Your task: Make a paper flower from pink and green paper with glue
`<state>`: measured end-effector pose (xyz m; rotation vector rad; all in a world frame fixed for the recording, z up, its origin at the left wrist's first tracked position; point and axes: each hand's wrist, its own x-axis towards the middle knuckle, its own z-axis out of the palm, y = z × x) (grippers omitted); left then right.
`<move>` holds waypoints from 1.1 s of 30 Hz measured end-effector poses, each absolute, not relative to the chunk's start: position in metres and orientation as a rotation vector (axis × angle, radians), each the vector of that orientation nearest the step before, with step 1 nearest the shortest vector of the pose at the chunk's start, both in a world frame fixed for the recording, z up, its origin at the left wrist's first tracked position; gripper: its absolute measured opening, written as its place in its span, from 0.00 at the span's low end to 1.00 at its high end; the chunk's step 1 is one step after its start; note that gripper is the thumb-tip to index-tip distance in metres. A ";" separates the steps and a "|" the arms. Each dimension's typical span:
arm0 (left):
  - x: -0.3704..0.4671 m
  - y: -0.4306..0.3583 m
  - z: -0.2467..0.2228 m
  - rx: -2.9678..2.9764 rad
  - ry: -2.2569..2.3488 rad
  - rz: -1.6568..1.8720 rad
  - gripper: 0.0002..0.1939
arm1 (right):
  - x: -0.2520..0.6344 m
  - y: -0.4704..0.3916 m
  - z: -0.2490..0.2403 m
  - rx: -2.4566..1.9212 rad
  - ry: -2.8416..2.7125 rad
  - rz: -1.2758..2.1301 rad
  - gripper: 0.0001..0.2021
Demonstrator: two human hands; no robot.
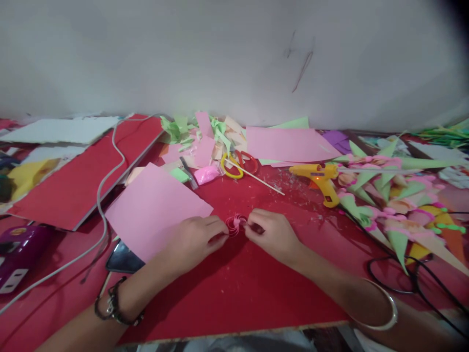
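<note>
Between my hands, just above the red tabletop, is a small bundle of thin looped pink strips (pixel 236 224). My left hand (pixel 200 239) pinches the left side of the loops with thumb and fingertips. At the right side, my right hand (pixel 273 232) is closed in a pinch on the same bundle. A pink paper sheet (pixel 157 210) lies under and beyond my left hand, partly covering a dark phone (pixel 124 257). Past the hands lie scissors with yellow and red handles (pixel 232 171) and a thin pale stick (pixel 256 177). The scissors' blades are hidden among scraps.
A yellow glue gun (pixel 322 182) with a lit orange light lies right of centre. Paper flowers with green cones (pixel 388 195) pile up at the right, above a black cable (pixel 414 276). A grey cable (pixel 98 195) crosses a red board (pixel 91 171). A purple power strip (pixel 24 254) sits left.
</note>
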<state>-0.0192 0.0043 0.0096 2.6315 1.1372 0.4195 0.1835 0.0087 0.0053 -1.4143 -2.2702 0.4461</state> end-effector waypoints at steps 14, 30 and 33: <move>-0.018 0.006 0.011 2.511 1.182 0.433 0.05 | 0.186 0.009 0.008 -1.232 -2.461 0.506 0.07; -0.017 0.006 0.013 2.472 1.188 0.412 0.06 | 0.187 0.008 0.006 -1.179 -2.411 0.724 0.10; -0.018 0.006 0.011 2.501 1.150 0.402 0.05 | 0.187 0.006 0.009 -1.223 -2.389 0.677 0.10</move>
